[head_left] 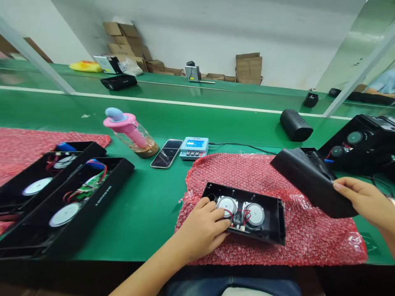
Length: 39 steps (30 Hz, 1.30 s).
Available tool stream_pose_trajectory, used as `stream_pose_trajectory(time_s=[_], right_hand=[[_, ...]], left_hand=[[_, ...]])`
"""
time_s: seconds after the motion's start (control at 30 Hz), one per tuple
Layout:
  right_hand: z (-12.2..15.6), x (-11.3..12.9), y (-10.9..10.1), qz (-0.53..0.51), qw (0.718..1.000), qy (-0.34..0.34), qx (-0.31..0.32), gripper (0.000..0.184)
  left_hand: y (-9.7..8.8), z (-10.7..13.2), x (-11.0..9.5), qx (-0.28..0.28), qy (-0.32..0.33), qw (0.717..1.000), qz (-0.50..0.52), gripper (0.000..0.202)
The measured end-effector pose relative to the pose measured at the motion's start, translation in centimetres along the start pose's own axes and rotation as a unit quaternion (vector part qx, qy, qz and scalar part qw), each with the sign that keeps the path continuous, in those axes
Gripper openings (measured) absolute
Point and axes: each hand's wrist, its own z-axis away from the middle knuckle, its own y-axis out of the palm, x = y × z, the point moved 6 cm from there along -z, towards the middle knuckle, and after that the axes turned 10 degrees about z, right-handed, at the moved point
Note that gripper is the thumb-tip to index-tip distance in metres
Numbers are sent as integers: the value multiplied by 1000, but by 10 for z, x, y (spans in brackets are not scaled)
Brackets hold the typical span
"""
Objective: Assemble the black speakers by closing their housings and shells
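Note:
An opened black speaker housing (pixel 273 220) lies on red bubble wrap (pixel 243 172), its two round white-backed drivers and red wires showing. My left hand (pixel 205 226) rests over its left end with the fingers curled over the near edge and into the housing. Over the wrap's right side, my right hand (pixel 359 195) grips a black speaker shell (pixel 311 181) by its right end, thumb on top. That shell is tilted and apart from the opened housing.
At left stand larger opened speaker housings (pixel 114 176) with circuit boards. Behind the wrap are a phone (pixel 167 154), a small blue-screened meter (pixel 194 148) with a cable, and a pink-lidded bottle (pixel 135 135). More black speakers (pixel 296 125) stand at right. A person's sleeve shows far right.

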Motion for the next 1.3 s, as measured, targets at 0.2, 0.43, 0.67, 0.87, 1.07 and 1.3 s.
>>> stream_pose_trajectory(time_s=[0.2, 0.43, 0.67, 0.87, 1.07, 1.3], right_hand=[[4, 16, 71, -136, 973, -22, 185, 50], [19, 32, 92, -1, 983, -121, 135, 85], [21, 45, 86, 32, 982, -123, 139, 90], [25, 52, 83, -498, 796, 27, 342, 63], [32, 79, 87, -601, 702, -11, 382, 85], [38, 144, 87, -695, 565, -152, 417, 89]], left_hand=[[-11, 24, -4, -30, -28, 998, 41, 2], [-2, 33, -14, -97, -106, 989, 13, 18], [6, 36, -14, -182, -108, 976, 44, 25], [14, 40, -16, -238, -107, 964, 41, 28], [11, 39, -16, -260, -105, 959, 44, 29], [9, 38, -17, -276, -115, 953, 50, 28]])
